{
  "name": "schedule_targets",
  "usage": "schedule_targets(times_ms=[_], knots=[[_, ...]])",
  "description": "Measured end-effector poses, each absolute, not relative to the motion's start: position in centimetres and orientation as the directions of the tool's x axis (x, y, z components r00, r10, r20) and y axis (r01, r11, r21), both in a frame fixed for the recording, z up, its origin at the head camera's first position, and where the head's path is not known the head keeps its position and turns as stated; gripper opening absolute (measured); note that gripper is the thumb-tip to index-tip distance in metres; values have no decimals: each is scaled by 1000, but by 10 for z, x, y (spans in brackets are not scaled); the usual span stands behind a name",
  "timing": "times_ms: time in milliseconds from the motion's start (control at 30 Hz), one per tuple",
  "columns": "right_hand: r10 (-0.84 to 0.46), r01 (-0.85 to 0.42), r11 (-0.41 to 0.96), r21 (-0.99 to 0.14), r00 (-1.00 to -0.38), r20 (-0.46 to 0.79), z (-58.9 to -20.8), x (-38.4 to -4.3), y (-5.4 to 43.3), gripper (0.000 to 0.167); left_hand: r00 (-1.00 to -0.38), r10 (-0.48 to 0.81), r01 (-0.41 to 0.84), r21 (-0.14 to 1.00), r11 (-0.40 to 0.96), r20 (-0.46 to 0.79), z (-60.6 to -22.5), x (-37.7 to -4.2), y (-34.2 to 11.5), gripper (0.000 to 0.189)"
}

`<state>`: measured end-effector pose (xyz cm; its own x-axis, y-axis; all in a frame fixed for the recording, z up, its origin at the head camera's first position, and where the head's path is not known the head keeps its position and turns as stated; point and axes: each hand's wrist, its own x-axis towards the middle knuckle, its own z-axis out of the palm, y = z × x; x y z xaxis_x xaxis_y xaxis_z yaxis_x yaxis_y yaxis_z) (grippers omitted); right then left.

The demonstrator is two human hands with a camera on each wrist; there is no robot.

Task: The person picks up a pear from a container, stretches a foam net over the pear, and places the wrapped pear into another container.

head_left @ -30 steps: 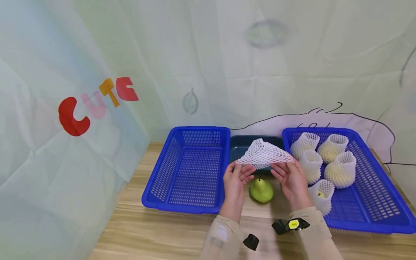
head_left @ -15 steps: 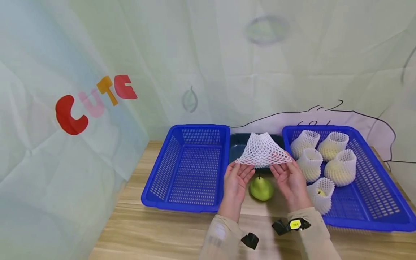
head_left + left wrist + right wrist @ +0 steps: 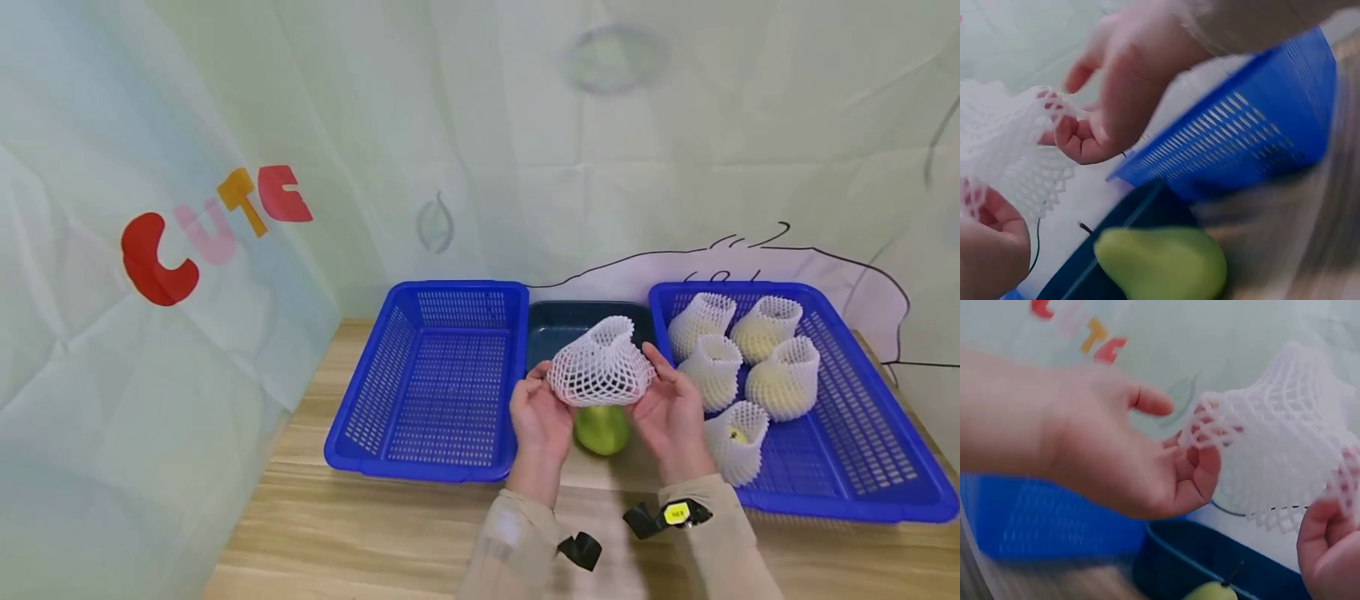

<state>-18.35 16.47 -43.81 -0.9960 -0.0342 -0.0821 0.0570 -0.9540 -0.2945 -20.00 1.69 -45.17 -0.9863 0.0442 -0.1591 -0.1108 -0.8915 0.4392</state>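
Note:
A white foam fruit net (image 3: 602,377) is stretched between my two hands above the wooden table. My left hand (image 3: 542,417) grips its left edge, and my right hand (image 3: 670,415) grips the right edge. Both wrist views show curled fingers hooked into the mesh of the net (image 3: 1004,137). The net's narrower end points up and away, and its wide rim is toward me. Below it, between my wrists, a green pear (image 3: 602,435) stands on the table, its top hidden by the net in the head view. Its stem shows in the left wrist view, on the pear (image 3: 1166,262).
A blue perforated basket (image 3: 420,469) stands at left. Another blue basket (image 3: 847,504) at right contains several pears in foam nets (image 3: 783,383). Behind my hands, a dark green tray (image 3: 551,321) sits between the baskets. A printed curtain (image 3: 480,150) hangs behind the table.
The foam net has drawn in narrower between my hands and tipped toward me, now covering the top of the pear. My hands have come slightly closer together, still gripping it.

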Motion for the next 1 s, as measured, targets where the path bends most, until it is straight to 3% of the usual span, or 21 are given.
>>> schedule_targets(times_ms=[167, 267, 367, 533, 733, 833, 867, 1000], knots=[[169, -5, -787, -617, -963, -208, -447, -188, 153, 24, -989, -43, -78, 745, -663, -142, -468, -204, 29, 11], [351, -5, -550, -835, -909, -226, -463, -191, 144, 22, -987, -104, -63, 891, -450, -122, -480, -204, 35, 14], [474, 78, -304, -949, -852, -222, -481, -193, 138, 24, -986, -142, -43, 958, -282, -86, -491, -204, 38, 15], [556, 169, -73, -983, -812, -180, -502, -194, 136, 32, -986, -135, -73, 983, -170, -96, -513, -206, 38, 12], [545, 216, 13, -976, -820, -174, -518, -189, 136, 33, -992, -120, -36, 999, -15, -38, -565, -212, 32, 8], [526, 239, 20, -971, -828, -192, -526, -185, 138, 34, -989, -122, -98, 992, 77, -88, -564, -208, 30, 9], [524, 247, 34, -968, -830, -194, -528, -184, 139, 35, -982, -118, -160, 980, 118, -146, -548, -203, 29, 10], [510, 270, 99, -958, -840, -184, -533, -185, 144, 34, -982, -125, -171, 943, 284, -140, -540, -203, 26, 10]])
